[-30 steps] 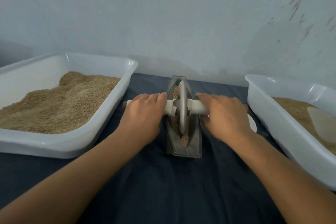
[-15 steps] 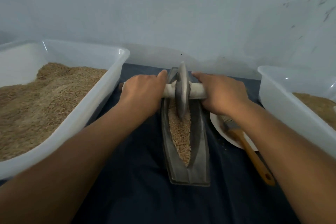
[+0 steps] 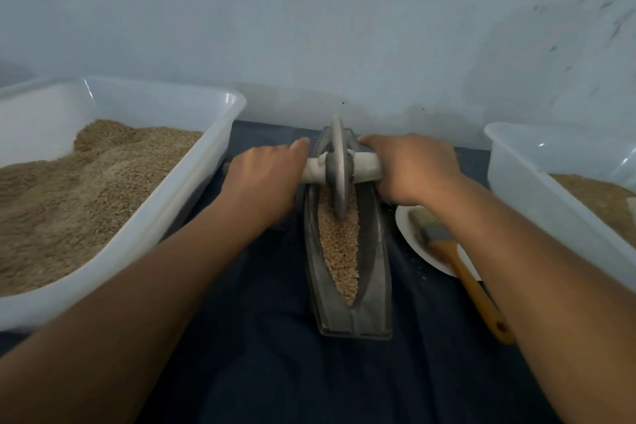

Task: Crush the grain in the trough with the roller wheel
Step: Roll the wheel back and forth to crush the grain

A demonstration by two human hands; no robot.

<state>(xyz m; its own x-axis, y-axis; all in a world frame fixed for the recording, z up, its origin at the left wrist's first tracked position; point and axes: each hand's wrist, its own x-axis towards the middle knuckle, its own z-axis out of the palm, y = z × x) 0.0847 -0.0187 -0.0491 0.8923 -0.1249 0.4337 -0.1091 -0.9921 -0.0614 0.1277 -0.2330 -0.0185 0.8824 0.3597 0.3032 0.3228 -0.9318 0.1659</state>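
I am seeing the grain (image 3: pixel 339 244) lying as a pale strip along the groove of the grey trough (image 3: pixel 373 286), which is sitting lengthwise at centre frame on the dark cloth (image 3: pixel 275 354), with the roller wheel (image 3: pixel 338 169) standing upright in the trough's far end, its lower edge dipping into the grain. My left hand (image 3: pixel 263 179) and right hand (image 3: pixel 413 169) are each wrapping curled fingers over the white axle (image 3: pixel 364 170) on either side of the wheel. Further out, I am looking at a white tub of grain (image 3: pixel 213 162) at left, another tub (image 3: pixel 526 182) at right, and a wooden-handled brush (image 3: pixel 457 262) resting on a white plate (image 3: pixel 409 234) just right of the trough.
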